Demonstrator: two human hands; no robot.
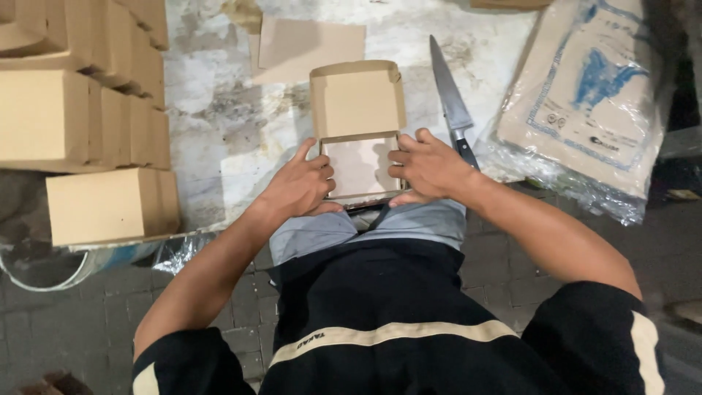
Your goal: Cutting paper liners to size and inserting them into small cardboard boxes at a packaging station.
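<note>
A small brown cardboard box (357,102) lies open on the worn white table (219,139), its lid folded back away from me. My left hand (301,185) grips the left side of the box's tray, fingers curled over its edge. Gripping the right side is my right hand (428,167), thumb up by the hinge. Inside the tray a pale sheet (360,167) shows between my hands.
A kitchen knife (451,102) lies just right of the box, blade pointing away. Stacked closed cardboard boxes (88,117) fill the left side. A flat cardboard blank (307,44) lies behind the box. A plastic-wrapped bundle of printed sheets (585,95) sits at right.
</note>
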